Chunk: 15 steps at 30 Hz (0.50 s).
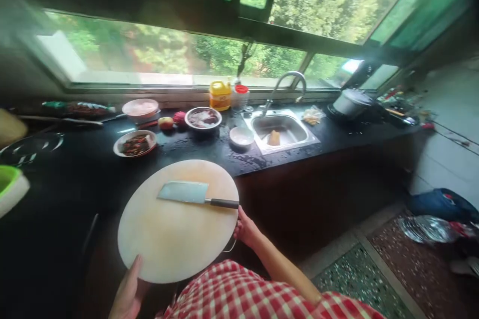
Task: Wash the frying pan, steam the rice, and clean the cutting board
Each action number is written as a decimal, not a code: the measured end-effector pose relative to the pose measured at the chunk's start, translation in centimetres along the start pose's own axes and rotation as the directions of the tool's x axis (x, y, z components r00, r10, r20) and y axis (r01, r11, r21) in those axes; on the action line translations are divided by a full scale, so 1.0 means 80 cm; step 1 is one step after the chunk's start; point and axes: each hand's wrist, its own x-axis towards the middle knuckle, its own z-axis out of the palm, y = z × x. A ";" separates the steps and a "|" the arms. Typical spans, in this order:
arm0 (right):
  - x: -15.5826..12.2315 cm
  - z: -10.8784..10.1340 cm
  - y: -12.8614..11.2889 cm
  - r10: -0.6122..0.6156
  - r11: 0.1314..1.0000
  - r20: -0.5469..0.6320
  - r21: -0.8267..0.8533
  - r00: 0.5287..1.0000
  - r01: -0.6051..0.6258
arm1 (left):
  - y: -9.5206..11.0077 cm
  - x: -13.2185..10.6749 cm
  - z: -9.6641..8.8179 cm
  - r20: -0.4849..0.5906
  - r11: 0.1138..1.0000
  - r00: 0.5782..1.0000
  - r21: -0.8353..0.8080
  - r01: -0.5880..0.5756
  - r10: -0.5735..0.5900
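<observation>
A round white cutting board (175, 239) is held in front of my body, close to the counter's front edge. Across it lies a cleaver (185, 192) with a wide blade and a black handle that points right. My left hand (129, 286) grips the board's lower left rim, thumb on top and fingers hidden beneath. On the right rim, beside the end of the cleaver's handle, my right hand (245, 227) is closed on the board. A thin metal loop, perhaps a board handle, shows just below that hand.
On the black counter (179, 152) stand a bowl of dark food (135, 144), a metal bowl of meat (203, 118), a small white bowl (241, 136) and a yellow jug (220, 95). A sink (288, 127) with a tap is right of them; a pot (352, 103) sits farther right.
</observation>
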 end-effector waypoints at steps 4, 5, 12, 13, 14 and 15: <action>-0.019 -0.112 -0.069 -0.094 0.992 -0.110 0.074 0.989 0.102 | -0.032 -0.014 0.128 0.164 0.998 0.986 0.051 -0.035 0.026; -0.025 -0.138 -0.084 -0.114 0.988 -0.139 0.088 0.984 0.127 | -0.040 -0.019 0.159 0.206 0.997 0.978 0.072 -0.035 0.020; -0.054 -0.274 -0.159 -0.202 0.948 -0.252 0.193 0.946 0.254 | -0.075 -0.052 0.321 0.373 0.965 0.914 0.255 0.063 -0.159; -0.054 -0.284 -0.164 -0.200 0.949 -0.243 0.194 0.949 0.250 | -0.081 -0.052 0.329 0.371 0.960 0.910 0.267 0.090 -0.188; -0.054 -0.292 -0.167 -0.194 0.951 -0.236 0.192 0.952 0.241 | -0.087 -0.050 0.332 0.365 0.956 0.906 0.267 0.119 -0.215; -0.052 -0.297 -0.169 -0.187 0.955 -0.231 0.187 0.955 0.232 | -0.094 -0.046 0.332 0.365 0.954 0.900 0.260 0.148 -0.239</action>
